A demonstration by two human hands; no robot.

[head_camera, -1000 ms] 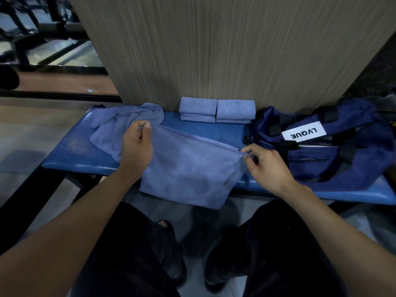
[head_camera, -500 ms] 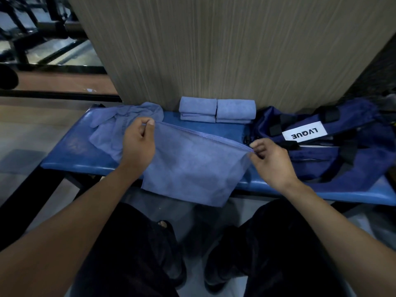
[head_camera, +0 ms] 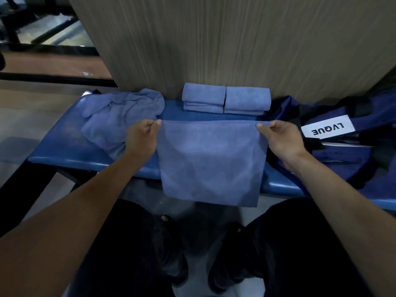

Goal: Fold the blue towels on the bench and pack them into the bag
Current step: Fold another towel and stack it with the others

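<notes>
The blue bench (head_camera: 64,144) shows bare padding at its left end and in a narrow strip between the held towel (head_camera: 211,159) and the two folded towels (head_camera: 225,98) stacked against the wood-grain panel (head_camera: 214,39). That panel closes off the whole back. A crumpled towel (head_camera: 120,118) fills the rear left, and the navy LVQUE bag (head_camera: 342,142) takes up the right end. The held towel drapes over the front edge, covering the middle.
</notes>
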